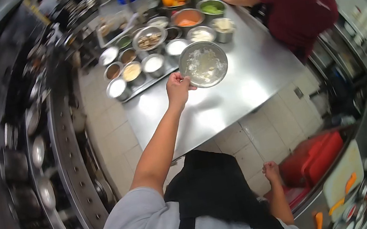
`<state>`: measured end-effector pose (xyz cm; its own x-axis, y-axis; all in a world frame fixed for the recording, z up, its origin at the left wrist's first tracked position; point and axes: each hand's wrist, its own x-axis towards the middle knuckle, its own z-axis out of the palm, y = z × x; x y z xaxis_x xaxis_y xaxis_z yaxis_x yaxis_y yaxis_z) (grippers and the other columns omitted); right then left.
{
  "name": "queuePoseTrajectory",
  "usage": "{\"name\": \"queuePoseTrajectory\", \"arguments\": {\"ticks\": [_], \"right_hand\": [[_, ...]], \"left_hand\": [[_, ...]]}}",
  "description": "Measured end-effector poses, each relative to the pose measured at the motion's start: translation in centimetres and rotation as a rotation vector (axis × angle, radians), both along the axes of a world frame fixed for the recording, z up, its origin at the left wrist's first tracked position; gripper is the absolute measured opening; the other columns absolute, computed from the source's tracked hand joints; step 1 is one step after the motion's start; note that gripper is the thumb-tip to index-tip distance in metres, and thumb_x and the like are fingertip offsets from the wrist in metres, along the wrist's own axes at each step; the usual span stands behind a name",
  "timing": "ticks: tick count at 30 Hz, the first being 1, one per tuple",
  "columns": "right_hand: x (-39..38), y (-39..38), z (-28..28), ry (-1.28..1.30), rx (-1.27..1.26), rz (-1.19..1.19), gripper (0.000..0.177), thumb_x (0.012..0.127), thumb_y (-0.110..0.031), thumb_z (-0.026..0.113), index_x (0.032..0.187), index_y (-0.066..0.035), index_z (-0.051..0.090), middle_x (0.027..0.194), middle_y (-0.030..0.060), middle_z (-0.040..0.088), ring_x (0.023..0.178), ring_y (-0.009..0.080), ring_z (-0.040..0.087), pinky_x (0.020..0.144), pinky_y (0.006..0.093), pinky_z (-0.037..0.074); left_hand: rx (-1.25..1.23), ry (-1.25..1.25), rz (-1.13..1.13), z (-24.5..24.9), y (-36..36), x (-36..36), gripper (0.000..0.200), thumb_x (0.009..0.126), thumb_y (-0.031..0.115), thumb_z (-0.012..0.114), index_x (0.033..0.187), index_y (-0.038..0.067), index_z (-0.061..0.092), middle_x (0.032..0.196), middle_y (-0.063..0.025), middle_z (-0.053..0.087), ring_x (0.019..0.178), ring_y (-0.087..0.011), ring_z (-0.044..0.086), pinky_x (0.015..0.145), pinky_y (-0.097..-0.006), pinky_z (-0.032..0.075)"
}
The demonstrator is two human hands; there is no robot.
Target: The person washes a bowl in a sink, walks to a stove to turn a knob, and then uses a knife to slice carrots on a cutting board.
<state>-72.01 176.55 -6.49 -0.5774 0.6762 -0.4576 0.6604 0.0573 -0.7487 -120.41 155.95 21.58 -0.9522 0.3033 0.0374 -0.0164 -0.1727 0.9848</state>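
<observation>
The left hand (178, 89) reaches out over the steel desk (254, 72), its fingers (186, 80) clamped on the near rim of a round metal bowl (203, 64). The bowl is shallow and shiny, its inside smeared with a white, floury residue. It sits just beside a tray of small steel containers (133, 72). The right hand (270, 170) hangs low by a red bin (316, 157), fingers curled together on nothing.
</observation>
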Motion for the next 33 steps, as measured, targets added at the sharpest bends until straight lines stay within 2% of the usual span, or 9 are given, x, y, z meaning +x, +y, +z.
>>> {"name": "queuePoseTrajectory", "arguments": {"ticks": [1,3,5,9,11,13,21,27,33], "right_hand": [[-2.5,0.4,2.8,0.052,-0.091,-0.156,0.016,0.095,-0.017,0.056,0.090,-0.002,0.058,0.072,0.0064,0.062,0.056,0.0123,0.059,0.047,0.0265,0.044],[-6.8,1.0,5.1,0.077,-0.168,-0.093,0.019,0.096,-0.020,0.058,0.094,-0.001,0.059,0.076,0.0072,0.064,0.061,0.0126,0.062,0.051,0.0245,0.046],[-12.1,-2.1,11.7,0.172,-0.197,0.002,0.024,0.096,-0.025,0.062,0.097,-0.001,0.060,0.079,0.0090,0.067,0.066,0.0139,0.064,0.056,0.0246,0.049],[-21.7,-11.9,20.9,0.154,-0.248,0.557,0.027,0.095,-0.028,0.064,0.099,-0.001,0.060,0.082,0.0106,0.068,0.068,0.0153,0.065,0.061,0.0258,0.051],[-25.0,-19.0,23.5,0.175,-0.327,0.788,0.025,0.097,-0.024,0.061,0.099,0.001,0.061,0.082,0.0105,0.069,0.070,0.0147,0.063,0.065,0.0263,0.050],[-27.6,-26.0,23.8,0.156,-0.369,1.033,0.024,0.097,-0.023,0.062,0.099,0.001,0.061,0.082,0.0099,0.069,0.071,0.0144,0.063,0.066,0.0265,0.049],[-31.7,-57.2,22.3,0.129,-0.482,1.721,0.030,0.097,-0.030,0.064,0.103,-0.001,0.061,0.084,0.0099,0.069,0.072,0.0156,0.065,0.067,0.0275,0.052],[-29.9,-72.9,22.6,0.017,-0.592,2.002,0.029,0.097,-0.029,0.064,0.104,-0.001,0.061,0.085,0.0104,0.069,0.074,0.0161,0.066,0.066,0.0277,0.052],[-27.6,-85.1,20.0,-0.096,-0.601,2.311,0.025,0.097,-0.025,0.063,0.103,-0.001,0.062,0.083,0.0080,0.069,0.073,0.0145,0.066,0.065,0.0267,0.051]], "left_hand": [[0.013,0.006,0.057,1.2,-2.2,0.3,0.014,0.093,0.004,0.059,0.096,-0.001,0.046,0.086,-0.0123,0.061,0.067,-0.0176,0.067,0.058,-0.0289,0.061],[0.057,0.000,0.080,2.5,-7.5,0.5,0.014,0.094,0.004,0.058,0.098,-0.001,0.046,0.089,-0.0140,0.063,0.067,-0.0176,0.067,0.060,-0.0300,0.061],[0.145,0.012,0.203,2.8,-12.7,1.0,0.015,0.091,0.003,0.060,0.099,-0.002,0.048,0.086,-0.0112,0.063,0.066,-0.0173,0.067,0.058,-0.0278,0.059],[0.248,0.041,0.446,1.0,-24.5,3.5,0.018,0.090,0.002,0.062,0.097,-0.001,0.047,0.084,-0.0103,0.059,0.065,-0.0184,0.066,0.055,-0.0313,0.060],[0.170,-0.030,0.568,1.3,-31.9,6.3,0.020,0.092,0.003,0.062,0.101,0.001,0.045,0.089,-0.0116,0.059,0.073,-0.0212,0.067,0.060,-0.0374,0.063],[0.313,0.014,0.699,0.9,-39.8,9.6,0.020,0.091,0.002,0.063,0.100,0.000,0.045,0.091,-0.0112,0.057,0.073,-0.0199,0.066,0.061,-0.0362,0.062],[0.265,-0.010,1.373,-2.0,-66.4,28.0,0.016,0.089,-0.003,0.058,0.096,0.000,0.045,0.091,-0.0106,0.058,0.073,-0.0199,0.066,0.060,-0.0333,0.062],[0.282,-0.102,1.542,-3.2,-72.6,35.3,0.015,0.086,-0.001,0.059,0.092,0.000,0.045,0.085,-0.0111,0.058,0.066,-0.0214,0.068,0.054,-0.0322,0.061],[0.442,-0.084,1.733,-6.0,-79.5,42.0,0.018,0.089,0.002,0.064,0.097,-0.001,0.048,0.089,-0.0138,0.061,0.073,-0.0234,0.069,0.056,-0.0345,0.063]]}}
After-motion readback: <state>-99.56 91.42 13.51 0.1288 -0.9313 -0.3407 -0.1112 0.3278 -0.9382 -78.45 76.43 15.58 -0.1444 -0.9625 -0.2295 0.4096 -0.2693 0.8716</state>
